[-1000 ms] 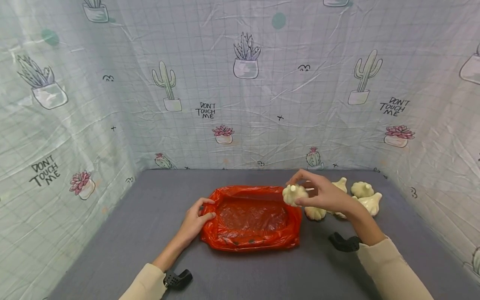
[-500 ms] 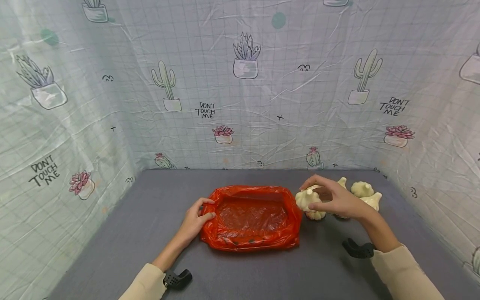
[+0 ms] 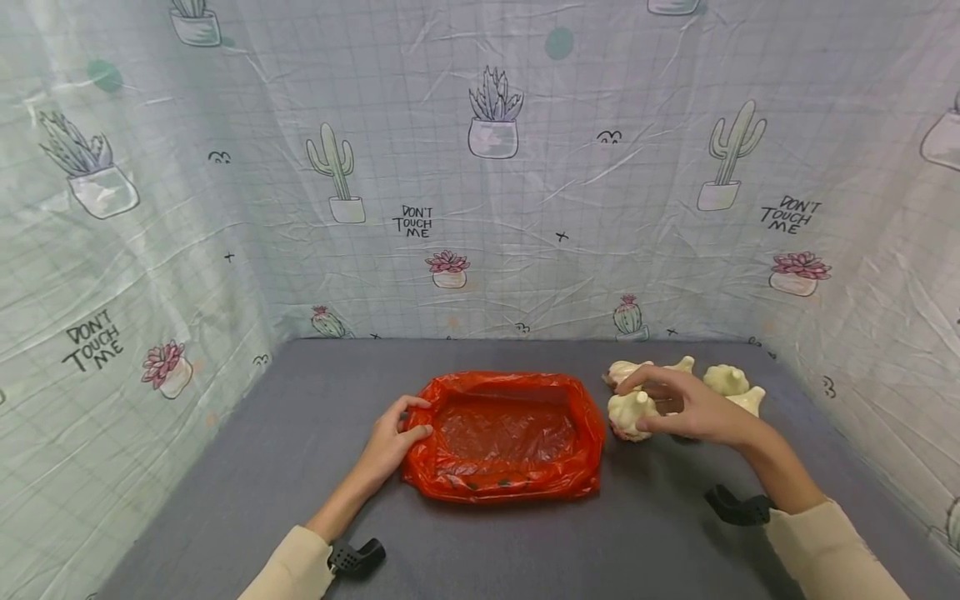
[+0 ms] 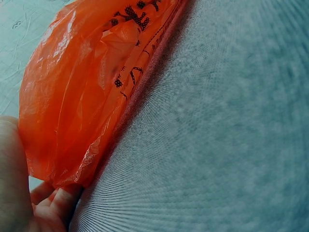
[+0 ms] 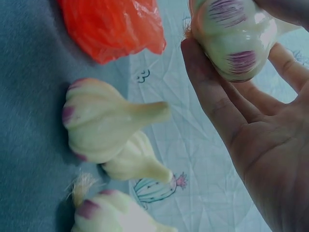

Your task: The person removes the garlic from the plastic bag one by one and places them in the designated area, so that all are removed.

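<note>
A red plastic bag (image 3: pixel 502 483) lies with its mouth spread wide on the grey table. My left hand (image 3: pixel 386 437) holds its left end, thumb and fingers at the rim; in the left wrist view the fingers (image 4: pixel 55 203) show at the bag's lower end. To the right of the bag, my right hand (image 3: pixel 693 408) grips a pale garlic bulb (image 3: pixel 632 415) between thumb and fingers. Purple streaks mark this bulb in the right wrist view, where it is raised off the table. Other garlic bulbs (image 5: pixel 108 118) lie beneath and beside that hand, partly hidden by it in the head view.
Several garlic bulbs (image 3: pixel 726 380) are grouped at the table's back right. A patterned cloth (image 3: pixel 495 208) with cactus drawings walls in the back and both sides. The grey table (image 3: pixel 480 550) extends in front of the bag.
My right hand has moved right and slightly down with the garlic bulb, from the bag's right rim to over the other bulbs. The left hand and the bag stay put.
</note>
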The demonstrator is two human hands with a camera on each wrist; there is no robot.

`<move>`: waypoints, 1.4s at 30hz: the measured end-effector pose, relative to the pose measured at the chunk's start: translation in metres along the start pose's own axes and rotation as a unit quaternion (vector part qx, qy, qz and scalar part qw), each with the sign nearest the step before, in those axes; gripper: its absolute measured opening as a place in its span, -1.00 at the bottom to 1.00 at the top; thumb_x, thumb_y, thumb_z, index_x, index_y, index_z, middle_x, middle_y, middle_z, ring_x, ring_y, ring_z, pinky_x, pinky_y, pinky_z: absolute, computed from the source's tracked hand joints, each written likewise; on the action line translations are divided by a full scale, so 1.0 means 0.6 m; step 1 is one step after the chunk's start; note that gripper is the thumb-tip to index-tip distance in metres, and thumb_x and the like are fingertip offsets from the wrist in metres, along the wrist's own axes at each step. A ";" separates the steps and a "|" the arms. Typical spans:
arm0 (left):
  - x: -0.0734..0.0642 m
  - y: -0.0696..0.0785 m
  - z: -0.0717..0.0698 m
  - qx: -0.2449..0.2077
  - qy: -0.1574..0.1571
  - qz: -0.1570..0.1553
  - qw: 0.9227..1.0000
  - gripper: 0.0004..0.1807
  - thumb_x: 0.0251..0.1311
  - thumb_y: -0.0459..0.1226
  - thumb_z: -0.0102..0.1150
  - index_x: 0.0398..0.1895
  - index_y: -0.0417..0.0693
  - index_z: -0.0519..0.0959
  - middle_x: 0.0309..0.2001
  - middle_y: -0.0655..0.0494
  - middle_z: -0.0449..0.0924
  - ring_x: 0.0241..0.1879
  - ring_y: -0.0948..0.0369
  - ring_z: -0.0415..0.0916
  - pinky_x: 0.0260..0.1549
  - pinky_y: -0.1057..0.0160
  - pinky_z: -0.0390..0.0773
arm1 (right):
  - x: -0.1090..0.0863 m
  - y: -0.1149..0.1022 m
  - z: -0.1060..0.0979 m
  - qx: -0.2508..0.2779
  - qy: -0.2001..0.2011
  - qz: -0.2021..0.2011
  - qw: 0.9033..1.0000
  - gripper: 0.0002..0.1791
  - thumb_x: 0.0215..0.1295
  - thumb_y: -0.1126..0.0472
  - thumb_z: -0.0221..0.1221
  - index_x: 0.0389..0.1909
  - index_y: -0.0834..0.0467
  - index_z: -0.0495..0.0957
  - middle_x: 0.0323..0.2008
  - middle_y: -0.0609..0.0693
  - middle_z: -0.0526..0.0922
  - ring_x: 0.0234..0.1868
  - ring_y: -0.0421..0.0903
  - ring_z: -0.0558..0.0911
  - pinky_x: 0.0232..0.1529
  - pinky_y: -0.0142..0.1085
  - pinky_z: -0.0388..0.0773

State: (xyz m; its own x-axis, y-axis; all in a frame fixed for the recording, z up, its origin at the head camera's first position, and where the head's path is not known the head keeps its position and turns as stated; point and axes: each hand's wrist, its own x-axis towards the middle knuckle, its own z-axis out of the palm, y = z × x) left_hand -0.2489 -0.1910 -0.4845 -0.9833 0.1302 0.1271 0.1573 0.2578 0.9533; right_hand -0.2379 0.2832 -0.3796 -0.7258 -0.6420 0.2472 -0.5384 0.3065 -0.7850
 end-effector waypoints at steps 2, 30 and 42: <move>0.000 -0.001 -0.001 0.001 0.000 0.000 1.000 -0.59 0.31 -0.34 0.29 0.20 -0.09 0.52 0.04 -0.31 0.64 -0.31 0.23 0.66 -0.41 0.24 0.69 | -0.003 0.002 -0.001 0.005 -0.004 -0.004 1.000 -0.58 0.31 0.41 0.28 0.18 0.22 0.52 0.18 -0.05 0.58 0.20 -0.28 0.61 -0.02 -0.31 0.69; 0.002 -0.003 0.001 0.013 0.003 0.002 1.000 -0.62 0.30 -0.36 0.29 0.17 -0.06 0.55 0.04 -0.28 0.64 -0.27 0.20 0.66 -0.37 0.25 0.69 | -0.030 0.036 -0.015 0.059 -0.119 0.015 0.991 -0.64 0.33 0.43 0.23 0.14 0.25 0.55 0.11 0.13 0.65 -0.02 -0.19 0.65 -0.20 -0.23 0.72; 0.000 -0.003 0.000 0.007 0.002 -0.001 1.000 -0.62 0.32 -0.34 0.28 0.19 -0.06 0.54 -0.01 -0.29 0.67 -0.28 0.20 0.68 -0.37 0.23 0.70 | -0.035 0.053 -0.013 0.085 -0.179 0.053 0.979 -0.62 0.30 0.46 0.24 0.14 0.29 0.53 0.10 0.22 0.61 -0.12 -0.24 0.68 -0.23 -0.23 0.73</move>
State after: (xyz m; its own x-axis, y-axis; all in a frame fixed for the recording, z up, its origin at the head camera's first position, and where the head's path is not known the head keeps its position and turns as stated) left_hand -0.2492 -0.1916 -0.4862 -0.9841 0.1256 0.1257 0.1560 0.2719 0.9496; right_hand -0.2432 0.3120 -0.4053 -0.5614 -0.8270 -0.0310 -0.3678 0.2829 -0.8858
